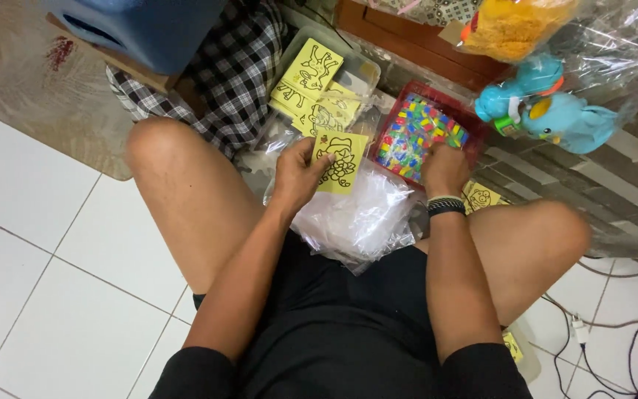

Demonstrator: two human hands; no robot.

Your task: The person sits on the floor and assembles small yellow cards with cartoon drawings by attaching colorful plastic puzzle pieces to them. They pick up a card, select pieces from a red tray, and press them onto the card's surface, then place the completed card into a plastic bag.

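1. A person sits on a white tiled floor [60, 295] in black shorts, knees spread, seen from above
2. Between the knees lies a heap of clear plastic bags [359, 214], crumpled and empty-looking
3. The left hand [298, 174] is closed on a yellow picture card [340, 161] printed with a black line drawing, thumb on its face, held just above the bags
4. The right hand [444, 168] (a dark band on its wrist) rests palm down with fingers curled at the near edge of a red tray [393, 122]; whether it grips anything cannot be told
5. The tray holds many small pieces in mixed colours
6. Beyond the left hand, a clear box [363, 68] holds more yellow cards [311, 70]
7. Farthest right, blue toy animals [555, 111] sit in clear wrapping
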